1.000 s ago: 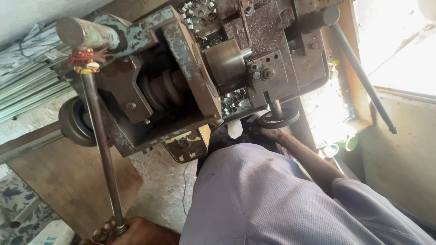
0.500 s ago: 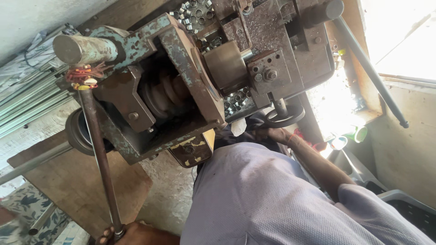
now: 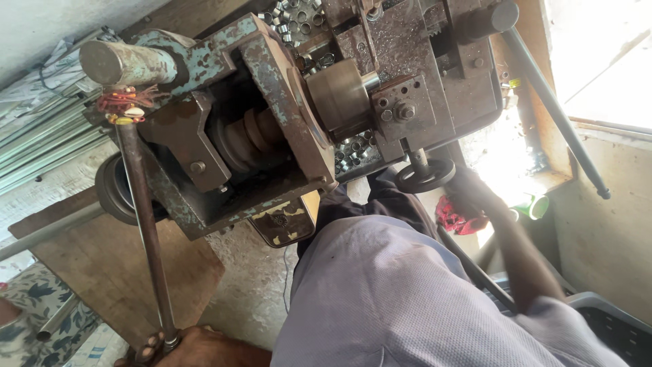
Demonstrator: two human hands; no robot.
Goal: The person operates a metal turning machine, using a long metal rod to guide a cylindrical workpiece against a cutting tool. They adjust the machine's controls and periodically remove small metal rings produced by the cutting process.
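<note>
The left hand [image 3: 187, 345] is clenched round the lower end of a long lever rod [image 3: 144, 231] at the bottom edge; the right hand [image 3: 472, 190] grips the small handwheel [image 3: 425, 177] under the worn lathe [image 3: 285, 115], with bare floor [image 3: 251, 285] between.

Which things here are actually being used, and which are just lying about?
In use: long lever rod, gripped by left hand; small handwheel, reached by right hand; the machine.
Lying about: green cup, red cloth, metal rods.
</note>
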